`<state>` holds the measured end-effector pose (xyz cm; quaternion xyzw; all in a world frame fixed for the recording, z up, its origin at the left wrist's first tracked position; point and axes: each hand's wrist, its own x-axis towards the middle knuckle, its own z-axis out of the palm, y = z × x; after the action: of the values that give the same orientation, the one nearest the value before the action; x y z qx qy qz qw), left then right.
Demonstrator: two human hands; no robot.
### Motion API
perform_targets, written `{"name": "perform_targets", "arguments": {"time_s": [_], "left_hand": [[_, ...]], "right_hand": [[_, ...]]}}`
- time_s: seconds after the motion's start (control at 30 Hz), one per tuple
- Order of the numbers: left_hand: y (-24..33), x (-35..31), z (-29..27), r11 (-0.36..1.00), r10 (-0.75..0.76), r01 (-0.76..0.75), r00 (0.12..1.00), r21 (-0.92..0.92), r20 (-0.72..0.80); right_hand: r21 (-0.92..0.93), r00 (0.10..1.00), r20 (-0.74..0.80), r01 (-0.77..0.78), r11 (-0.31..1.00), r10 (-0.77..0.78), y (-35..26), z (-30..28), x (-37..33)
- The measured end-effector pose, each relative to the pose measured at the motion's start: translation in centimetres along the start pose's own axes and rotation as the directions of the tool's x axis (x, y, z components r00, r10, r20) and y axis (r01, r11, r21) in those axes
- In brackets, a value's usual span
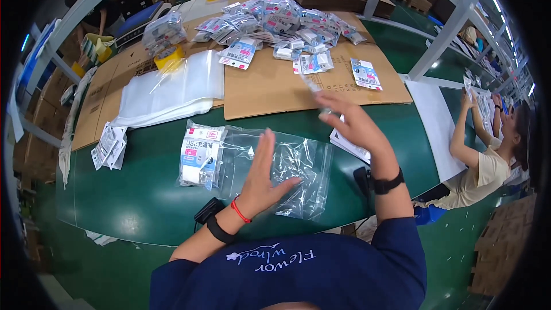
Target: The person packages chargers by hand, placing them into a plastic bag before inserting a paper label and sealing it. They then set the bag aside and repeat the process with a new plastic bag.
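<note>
head view: the clear bag (307, 172) lies on the green table (132, 206), packets (201, 149) bunched at its left end; the left hand (260, 183) is over the bag's middle, fingers nearly straight, thumb spread, gripping nothing visible; beyond the bag, the right hand (357, 125) has half-bent fingers by a blurred packet (310, 83), hold unclear; light left palm pressure would likely stop the bag sliding and keep its packets squared.

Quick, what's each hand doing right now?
Left hand: open, over the clear bag.
Right hand: at a blurred packet; whether it grips can't be told.
</note>
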<state>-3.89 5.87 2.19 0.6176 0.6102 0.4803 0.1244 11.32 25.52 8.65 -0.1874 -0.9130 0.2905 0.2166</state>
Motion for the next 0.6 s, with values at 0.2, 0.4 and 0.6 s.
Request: {"name": "perform_targets", "arguments": {"time_s": [0.2,0.4,0.6], "left_hand": [[-2.8,0.6,0.1,0.957,-0.198,0.106,0.918,-0.269,-0.344],[-4.1,-1.4,0.1,0.549,-0.465,0.310,0.885,-0.776,0.025],[-3.2,-2.2,0.5,0.679,-0.408,0.315,0.913,-0.663,0.017]], "right_hand": [[0.424,0.908,0.230,0.231,0.876,-0.351,-6.7,1.6,1.9],[-0.304,0.972,-0.121,0.156,0.940,-0.200,9.6,-0.5,12.1],[-0.533,0.978,0.058,-0.140,0.834,0.202,14.8,-0.4,12.4]]}}
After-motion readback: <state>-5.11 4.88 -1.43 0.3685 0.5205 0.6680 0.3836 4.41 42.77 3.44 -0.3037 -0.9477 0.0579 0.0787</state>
